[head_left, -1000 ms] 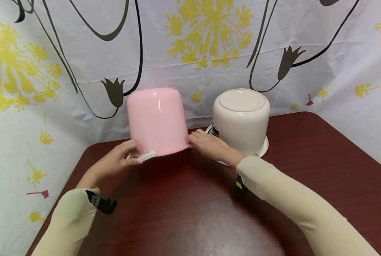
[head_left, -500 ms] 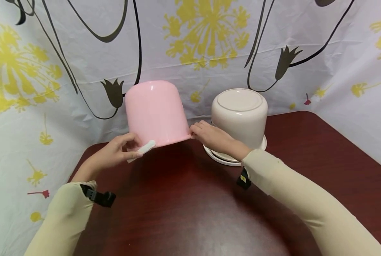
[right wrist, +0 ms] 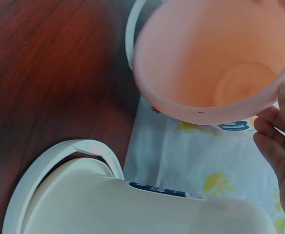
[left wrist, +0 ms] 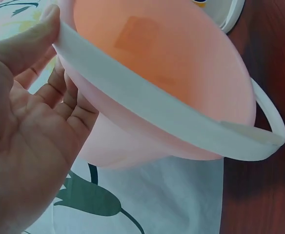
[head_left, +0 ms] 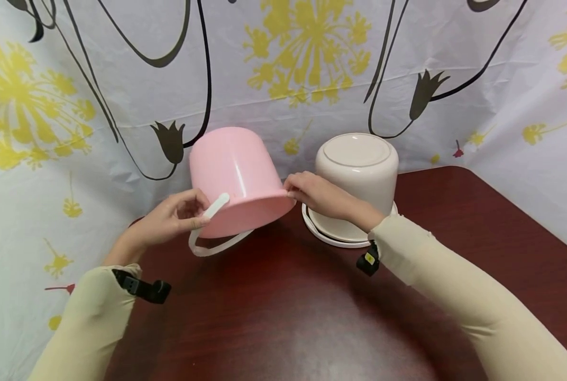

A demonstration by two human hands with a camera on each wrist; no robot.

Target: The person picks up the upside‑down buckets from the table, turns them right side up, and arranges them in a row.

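Note:
A pink bucket [head_left: 233, 164] is held up at the back left of the table, tilted so its mouth faces forward and down. My left hand [head_left: 171, 216] grips its left rim, thumb over the white handle [left wrist: 147, 92] where it meets the rim. The handle hangs loose below the mouth in the head view. My right hand [head_left: 328, 194] pinches the rim on the right side. The bucket's inside [right wrist: 220, 58] shows bare in the right wrist view. Just behind my right hand, a cream bucket [head_left: 357, 151] stands upside down, its own handle [right wrist: 59, 151] lying around its rim.
The dark red-brown table [head_left: 283, 312] stretches in front of both buckets. A white curtain [head_left: 274, 63] with yellow and dark flower prints hangs right behind and along the sides. The table's right edge [head_left: 531, 211] runs beside the curtain.
The pink bucket has been lifted and tipped back, so its mouth now shows and its handle has dropped below it. Both hands rose with the rim and kept hold.

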